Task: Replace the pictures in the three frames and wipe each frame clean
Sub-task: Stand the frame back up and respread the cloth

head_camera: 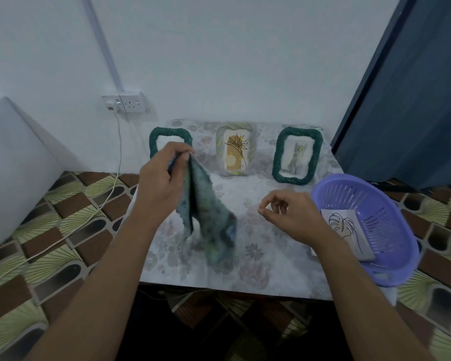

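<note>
Hiding left frame (155,138) – left hand (160,178), hanging cloth (208,217), basket (391,269) right

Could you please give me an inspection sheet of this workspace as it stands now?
Surface: table with a floral covering, set against the wall.
Job's things: left green frame, partly behind the left hand; pale middle frame with a plant drawing; right green frame with a cat picture; all upright at the back. A cloth hangs from the left hand. A leaf drawing lies in the purple basket.
Clutter: nothing seen.
Hands: left hand pinches the cloth's top; right hand loosely curled, holding nothing.
Cables: white cable runs from the wall socket down across the floor.
Surroundings: white wall, dark blue panel, white box, patterned floor.
</note>
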`<state>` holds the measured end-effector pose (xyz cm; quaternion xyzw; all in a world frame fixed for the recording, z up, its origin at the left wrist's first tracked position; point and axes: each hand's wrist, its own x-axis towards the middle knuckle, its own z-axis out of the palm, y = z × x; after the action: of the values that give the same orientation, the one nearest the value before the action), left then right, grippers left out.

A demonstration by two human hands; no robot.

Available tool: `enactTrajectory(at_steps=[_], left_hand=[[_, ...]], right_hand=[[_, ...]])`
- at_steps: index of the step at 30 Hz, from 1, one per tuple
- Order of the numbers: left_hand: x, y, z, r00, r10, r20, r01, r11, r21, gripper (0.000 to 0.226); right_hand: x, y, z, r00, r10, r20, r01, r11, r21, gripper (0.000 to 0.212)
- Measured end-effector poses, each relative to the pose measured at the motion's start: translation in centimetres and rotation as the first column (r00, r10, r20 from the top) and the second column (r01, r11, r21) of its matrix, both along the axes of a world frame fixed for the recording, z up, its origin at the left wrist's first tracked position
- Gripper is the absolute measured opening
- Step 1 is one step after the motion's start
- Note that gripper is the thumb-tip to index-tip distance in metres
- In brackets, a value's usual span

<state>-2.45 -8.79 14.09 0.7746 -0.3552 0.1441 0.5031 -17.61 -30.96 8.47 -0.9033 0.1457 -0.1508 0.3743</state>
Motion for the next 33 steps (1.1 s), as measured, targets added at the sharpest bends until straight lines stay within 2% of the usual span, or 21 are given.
enactTrajectory(at_steps=[3, 6, 11, 13, 16, 18, 24, 27, 30, 33], left_hand=[[0.3, 0.5, 0.2, 1.000, 0.007, -0.020, -0.007, 1.000, 0.022, 0.015], [0.3, 0.6, 0.0, 0.997, -0.028, -0.074, 0.031, 0.999, 0.044, 0.013], [-0.1, 0.4, -0.3, 0.987, -0.057, -0.150, 0.076, 0.990, 0.122, 0.002], [-0.5, 0.3, -0.2, 0.983, -0.118, -0.142, 0.135, 0.984, 0.115, 0.007], [-0.5, 0.5, 0.1, 0.978, -0.168, -0.122, 0.180, 0.979, 0.095, 0.007], [-0.1, 0.9, 0.2, 0.983, -0.153, -0.105, 0.162, 0.983, 0.083, 0.007], [0.4, 1.7, 0.1, 0.985, -0.084, -0.153, 0.080, 0.996, -0.033, 0.007], [0.6, 1.8, -0.4, 0.983, -0.052, -0.176, 0.049, 0.998, -0.026, 0.011], [0.5, 1.7, -0.9, 0.980, -0.019, -0.200, 0.017, 1.000, -0.012, 0.009], [0.5, 1.6, -1.3, 0.960, -0.002, -0.280, -0.012, 0.999, -0.049, 0.007]], right_hand=[[-0.1, 0.3, -0.9, 0.999, -0.005, 0.032, 0.004, 0.999, 0.037, 0.018], [0.8, 1.9, -0.9, 0.997, 0.069, 0.032, -0.072, 0.990, 0.118, 0.023], [3.2, 5.5, -0.3, 0.980, 0.191, 0.050, -0.198, 0.957, 0.213, 0.051], [4.1, 6.6, 0.0, 0.975, 0.217, 0.053, -0.223, 0.956, 0.188, 0.056], [4.8, 7.1, 0.2, 0.979, 0.202, 0.023, -0.204, 0.971, 0.124, 0.034], [4.6, 6.9, -0.1, 0.979, 0.200, 0.035, -0.203, 0.960, 0.192, 0.027], [2.5, 4.5, -2.1, 0.987, 0.159, -0.038, -0.148, 0.966, 0.213, 0.025], [1.6, 3.2, -3.4, 0.980, 0.167, -0.105, -0.141, 0.966, 0.217, 0.019], [0.9, 2.1, -4.3, 0.966, 0.194, -0.169, -0.170, 0.974, 0.149, 0.027], [0.4, 1.1, -4.8, 0.963, 0.209, -0.169, -0.167, 0.958, 0.235, 0.029]])
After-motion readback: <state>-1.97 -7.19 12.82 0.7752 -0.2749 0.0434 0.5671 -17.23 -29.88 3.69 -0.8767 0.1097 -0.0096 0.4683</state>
